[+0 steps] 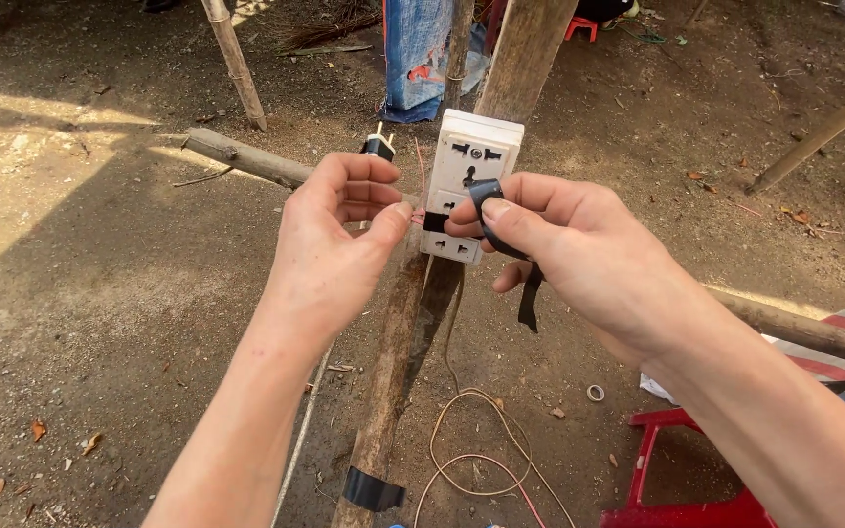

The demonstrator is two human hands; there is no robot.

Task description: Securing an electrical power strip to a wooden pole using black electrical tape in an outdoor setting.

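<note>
Two bare forearms reach forward from the bottom edge and meet near the centre. The left hand (330, 235) is raised with its back to the camera, thumb and forefinger pinched together. The right hand (569, 249) faces it, thumb pressed against curled fingers.

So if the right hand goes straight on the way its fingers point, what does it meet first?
Probably the white socket block: the right hand already presses black tape against its front, fingers pointing left. Depth is unclear.

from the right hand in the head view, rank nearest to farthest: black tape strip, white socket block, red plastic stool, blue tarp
1. black tape strip, pinched in the right hand, hanging below it
2. white socket block, just left, at the fingertips
3. red plastic stool, below, on the ground
4. blue tarp, top centre, behind the post
</note>
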